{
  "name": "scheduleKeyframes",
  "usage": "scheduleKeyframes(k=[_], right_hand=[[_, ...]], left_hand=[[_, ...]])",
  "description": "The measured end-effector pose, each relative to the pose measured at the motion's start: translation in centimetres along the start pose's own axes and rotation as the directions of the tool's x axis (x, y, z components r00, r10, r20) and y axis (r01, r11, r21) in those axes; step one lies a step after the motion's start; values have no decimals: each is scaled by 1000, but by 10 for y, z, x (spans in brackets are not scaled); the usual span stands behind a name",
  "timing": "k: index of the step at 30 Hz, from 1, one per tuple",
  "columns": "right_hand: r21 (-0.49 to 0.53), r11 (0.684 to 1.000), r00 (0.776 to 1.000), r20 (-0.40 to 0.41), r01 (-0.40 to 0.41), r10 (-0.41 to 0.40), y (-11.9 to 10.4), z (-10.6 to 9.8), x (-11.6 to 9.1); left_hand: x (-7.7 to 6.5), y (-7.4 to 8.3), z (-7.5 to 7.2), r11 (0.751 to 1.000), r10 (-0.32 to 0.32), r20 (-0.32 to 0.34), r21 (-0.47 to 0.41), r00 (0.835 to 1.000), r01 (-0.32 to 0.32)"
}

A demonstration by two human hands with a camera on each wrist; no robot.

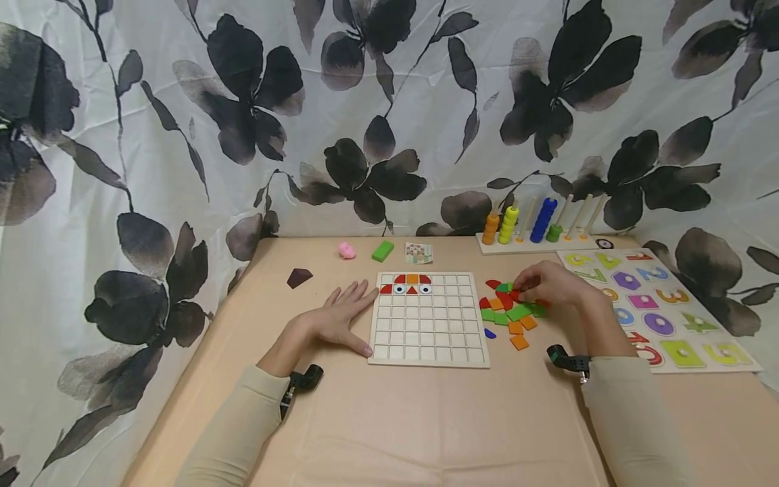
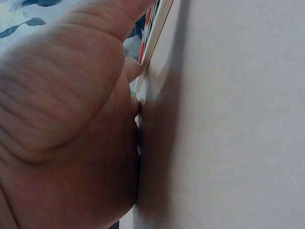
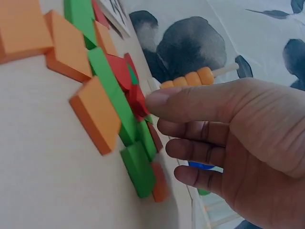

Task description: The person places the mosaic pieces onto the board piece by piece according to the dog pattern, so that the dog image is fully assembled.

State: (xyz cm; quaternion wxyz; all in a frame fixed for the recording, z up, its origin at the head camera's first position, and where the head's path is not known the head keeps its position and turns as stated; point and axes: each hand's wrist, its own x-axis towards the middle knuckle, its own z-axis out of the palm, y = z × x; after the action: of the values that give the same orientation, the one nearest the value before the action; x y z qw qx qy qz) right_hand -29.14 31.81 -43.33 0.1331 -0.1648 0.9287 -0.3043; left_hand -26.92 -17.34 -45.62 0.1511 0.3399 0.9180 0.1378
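My left hand [image 1: 337,318] lies with spread fingers on the table, its thumb and fingertips against the left edge of a white grid board [image 1: 420,331]. Colored tiles along the board's top rows include an orange square [image 1: 412,279], a red triangle [image 1: 412,291] and two eye tiles. Over a loose pile of tiles right of the board, my right hand [image 1: 556,284] pinches a red tile [image 3: 137,102] between thumb and forefinger; the forefinger is mostly hidden. Around it lie green tiles [image 1: 519,312], orange tiles [image 1: 519,343] and a blue tile [image 1: 489,333].
A bead-peg counting board [image 1: 505,249] stands at the back right. Nearer is a number puzzle board [image 1: 700,348]. Behind the grid board lie a pink piece [image 1: 347,250], a green block [image 1: 383,251] and a small picture card [image 1: 418,253]. A dark polygon piece [image 1: 299,277] lies left.
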Motion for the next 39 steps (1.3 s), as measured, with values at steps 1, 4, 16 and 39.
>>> scheduleKeyframes(k=[1, 4, 16, 39], right_hand=[[-10, 1000, 1000, -3, 6, -6, -1, 1, 1], [-37, 999, 1000, -11, 2, -3, -2, 4, 4], [95, 992, 997, -3, 79, -80, -28, 13, 17], [-46, 967, 967, -40, 250, -252, -109, 68, 98]], left_hand=[[0, 0, 0, 1000, 0, -1, 0, 1000, 0], [0, -1, 0, 1000, 2, 1, 4, 1000, -2], [-2, 0, 1, 1000, 1, 6, 5, 1000, -1], [7, 2, 1, 1000, -27, 0, 1, 1000, 27]])
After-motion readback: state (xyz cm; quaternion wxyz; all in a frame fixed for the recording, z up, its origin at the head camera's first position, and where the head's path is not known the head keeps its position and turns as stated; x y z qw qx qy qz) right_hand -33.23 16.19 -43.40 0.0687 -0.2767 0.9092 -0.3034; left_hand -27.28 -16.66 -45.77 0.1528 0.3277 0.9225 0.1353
